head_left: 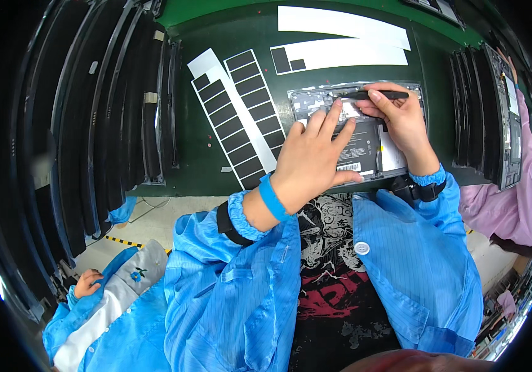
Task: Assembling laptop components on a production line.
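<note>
An opened laptop base [304,106] lies on the green table in front of me, its circuit board and dark battery [360,147] exposed. My right hand [404,121] grips black tweezers [391,95] between thumb and fingers, their tip pointing left over the board. My left hand [308,155] is spread across the laptop base; its fingertips reach the board just below the tweezers' tip, and its thumb lies by the near edge. Whether the tip holds anything is too small to tell. A white patch [350,110] shows on the board near my fingertips.
Sheets of black rectangular stickers [226,118] lie left of the laptop. White backing strips [346,54] are beyond it. Upright rows of dark laptop parts stand at left [111,93] and right [474,111]. A person in blue [111,322] is lower left; a pink sleeve [508,211] is right.
</note>
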### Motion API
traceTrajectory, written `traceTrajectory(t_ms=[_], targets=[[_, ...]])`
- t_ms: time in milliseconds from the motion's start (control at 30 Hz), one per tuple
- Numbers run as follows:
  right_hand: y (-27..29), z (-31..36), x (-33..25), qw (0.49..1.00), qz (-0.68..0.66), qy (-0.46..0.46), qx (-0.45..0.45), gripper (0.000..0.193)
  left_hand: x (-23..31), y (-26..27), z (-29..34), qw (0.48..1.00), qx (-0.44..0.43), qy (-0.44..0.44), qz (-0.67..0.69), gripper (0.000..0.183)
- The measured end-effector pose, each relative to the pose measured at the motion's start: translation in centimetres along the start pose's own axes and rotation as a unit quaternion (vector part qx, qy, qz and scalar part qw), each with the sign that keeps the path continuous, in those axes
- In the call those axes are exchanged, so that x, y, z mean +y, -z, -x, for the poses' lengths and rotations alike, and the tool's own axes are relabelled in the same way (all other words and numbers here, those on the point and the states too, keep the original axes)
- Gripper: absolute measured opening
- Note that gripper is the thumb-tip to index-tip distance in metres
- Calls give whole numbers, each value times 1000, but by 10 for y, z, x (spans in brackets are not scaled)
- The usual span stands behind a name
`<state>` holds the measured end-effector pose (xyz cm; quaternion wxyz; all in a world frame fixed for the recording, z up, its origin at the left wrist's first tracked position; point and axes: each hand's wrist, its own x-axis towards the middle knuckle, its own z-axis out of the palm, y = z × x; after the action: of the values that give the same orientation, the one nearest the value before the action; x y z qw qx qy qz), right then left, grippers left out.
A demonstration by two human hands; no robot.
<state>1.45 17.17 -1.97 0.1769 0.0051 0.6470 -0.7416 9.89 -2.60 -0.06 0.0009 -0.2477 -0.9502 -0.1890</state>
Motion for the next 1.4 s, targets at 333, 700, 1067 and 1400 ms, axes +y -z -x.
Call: traceTrajectory(t_ms=[333,700,1067,1400], targets=[[-73,-17,-46,989,81,120,-24,25,-69,45,20,954,234,153,107,32],[-195,-113,-1,918,324,208,-98,27,-137,40,42,930,74,358,-37,93],[-203,-120,5,933,285,199,-93,21,-149,42,41,932,74,354,-25,101],[-149,-84,-28,982,15,166,-87,17,-143,52,19,928,-15,366,-65,99]])
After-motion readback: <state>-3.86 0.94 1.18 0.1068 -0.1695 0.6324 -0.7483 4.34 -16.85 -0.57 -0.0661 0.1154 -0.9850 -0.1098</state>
